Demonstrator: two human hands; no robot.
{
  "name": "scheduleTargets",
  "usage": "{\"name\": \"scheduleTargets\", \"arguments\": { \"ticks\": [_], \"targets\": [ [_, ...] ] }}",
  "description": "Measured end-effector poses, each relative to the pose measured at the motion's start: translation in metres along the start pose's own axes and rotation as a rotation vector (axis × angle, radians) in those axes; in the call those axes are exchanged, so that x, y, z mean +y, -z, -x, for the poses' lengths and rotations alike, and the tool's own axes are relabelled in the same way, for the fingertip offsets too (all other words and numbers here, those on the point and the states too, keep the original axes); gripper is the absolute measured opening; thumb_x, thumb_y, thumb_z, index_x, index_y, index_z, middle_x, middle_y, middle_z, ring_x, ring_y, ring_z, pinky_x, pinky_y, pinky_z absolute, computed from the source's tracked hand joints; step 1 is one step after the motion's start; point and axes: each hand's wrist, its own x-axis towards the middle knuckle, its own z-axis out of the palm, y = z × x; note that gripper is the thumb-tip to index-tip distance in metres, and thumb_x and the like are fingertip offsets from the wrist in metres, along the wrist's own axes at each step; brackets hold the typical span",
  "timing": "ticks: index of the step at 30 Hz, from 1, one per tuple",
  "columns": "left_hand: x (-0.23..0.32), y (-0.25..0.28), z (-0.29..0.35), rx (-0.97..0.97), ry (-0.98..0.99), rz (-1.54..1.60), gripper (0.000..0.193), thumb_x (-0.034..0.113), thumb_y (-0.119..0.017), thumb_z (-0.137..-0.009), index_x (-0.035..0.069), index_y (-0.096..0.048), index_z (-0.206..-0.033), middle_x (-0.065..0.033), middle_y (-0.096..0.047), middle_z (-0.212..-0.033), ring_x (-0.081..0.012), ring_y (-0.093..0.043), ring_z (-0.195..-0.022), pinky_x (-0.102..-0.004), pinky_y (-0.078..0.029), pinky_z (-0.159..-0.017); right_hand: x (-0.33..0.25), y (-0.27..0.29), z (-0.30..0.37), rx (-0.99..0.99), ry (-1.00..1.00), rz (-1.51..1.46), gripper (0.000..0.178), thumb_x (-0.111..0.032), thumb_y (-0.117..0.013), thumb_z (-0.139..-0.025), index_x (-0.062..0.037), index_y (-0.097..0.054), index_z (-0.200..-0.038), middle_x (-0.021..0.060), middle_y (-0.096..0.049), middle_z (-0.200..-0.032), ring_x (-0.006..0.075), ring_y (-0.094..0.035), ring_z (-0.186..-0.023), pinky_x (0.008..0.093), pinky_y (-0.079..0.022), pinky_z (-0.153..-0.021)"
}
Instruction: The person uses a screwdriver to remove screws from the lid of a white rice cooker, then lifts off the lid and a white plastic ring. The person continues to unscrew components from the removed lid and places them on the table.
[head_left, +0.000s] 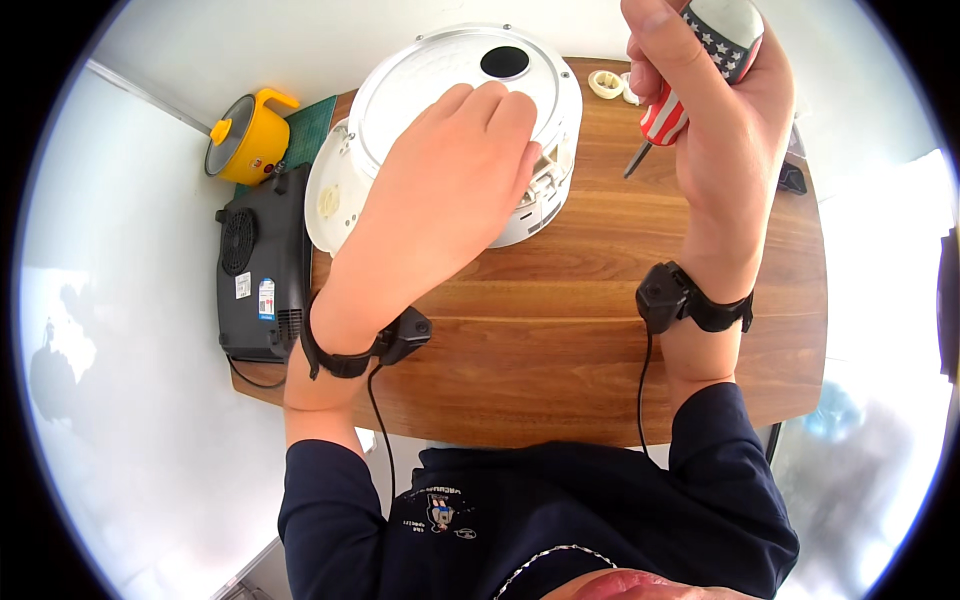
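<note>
My right hand [735, 130] is raised at the far right, closed around a screwdriver [668, 120] with a red-and-white striped, starred handle. The screwdriver's dark shaft points down and left, in the air above the table. Over a round white appliance housing [440, 70] my left hand [450, 170] bends with curled fingers. Its fingertips are hidden behind the hand, so what they grip cannot be made out. The housing has a dark oval opening on top, small screws round its rim and an open side with white inner parts. A flat white piece [325, 195] juts out at its left.
A wooden table [540, 340] carries everything. On the left stand a yellow electric pot [255, 140], a green mat [312, 130] and a black appliance [262, 270] with a fan grille. Tape rolls [605, 84] lie at the back. Cables [643, 390] hang from my wrist straps.
</note>
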Motion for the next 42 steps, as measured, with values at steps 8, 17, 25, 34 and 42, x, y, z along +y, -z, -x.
{"name": "scheduleTargets", "arguments": {
  "ticks": [8,17,25,34,42],
  "targets": [
    [-0.004,0.005,0.0,0.017,0.098,0.127,0.008,0.01,-0.06,-0.101,0.005,-0.054,-0.101,-0.0116,-0.06,-0.091,-0.0289,-0.059,-0.084,-0.0372,-0.049,-0.076,0.0,0.003,-0.002,0.021,0.028,0.066,0.029,-0.017,-0.083,-0.088,0.0001,-0.066,-0.103,-0.0015,-0.064,-0.074,0.0047,-0.059,-0.06,0.0188,-0.045,-0.053],
    [0.021,0.023,-0.012,-0.005,0.215,0.692,0.011,0.013,-0.053,-0.108,0.003,-0.056,-0.106,0.0009,-0.054,-0.089,-0.0097,-0.05,-0.082,-0.0243,-0.044,-0.078,0.003,0.028,-0.005,-0.015,0.142,0.245,0.021,-0.01,-0.082,-0.084,-0.0014,-0.068,-0.096,0.0012,-0.067,-0.077,0.0069,-0.061,-0.065,0.0196,-0.047,-0.058],
    [0.1,-0.083,0.003,-0.337,0.166,0.962,0.011,0.008,-0.051,-0.105,-0.001,-0.045,-0.105,-0.0215,-0.061,-0.088,-0.0366,-0.062,-0.079,-0.0444,-0.048,-0.072,-0.004,0.141,-0.016,0.468,0.47,0.052,0.01,0.0,-0.068,-0.094,0.0093,-0.07,-0.095,0.0126,-0.065,-0.083,0.018,-0.057,-0.072,0.0276,-0.043,-0.066],
    [0.105,-0.243,-0.081,-0.021,0.178,0.344,0.014,0.008,-0.058,-0.097,-0.003,-0.05,-0.097,-0.0247,-0.067,-0.082,-0.0425,-0.069,-0.08,-0.0518,-0.056,-0.072,-0.023,0.177,0.004,0.486,0.548,-0.013,0.009,-0.003,-0.063,-0.093,0.0043,-0.06,-0.089,0.0118,-0.058,-0.081,0.0183,-0.051,-0.066,0.0263,-0.042,-0.065],
    [0.076,-0.292,-0.143,-0.201,0.334,0.108,0.015,0.009,-0.069,-0.088,0.003,-0.058,-0.097,-0.0164,-0.072,-0.094,-0.0315,-0.073,-0.092,-0.041,-0.061,-0.072,-0.019,0.154,-0.005,0.573,0.461,0.034,0.01,-0.006,-0.072,-0.092,0.003,-0.067,-0.092,0.007,-0.058,-0.075,0.0148,-0.052,-0.068,0.0277,-0.04,-0.064]
  ]
}}
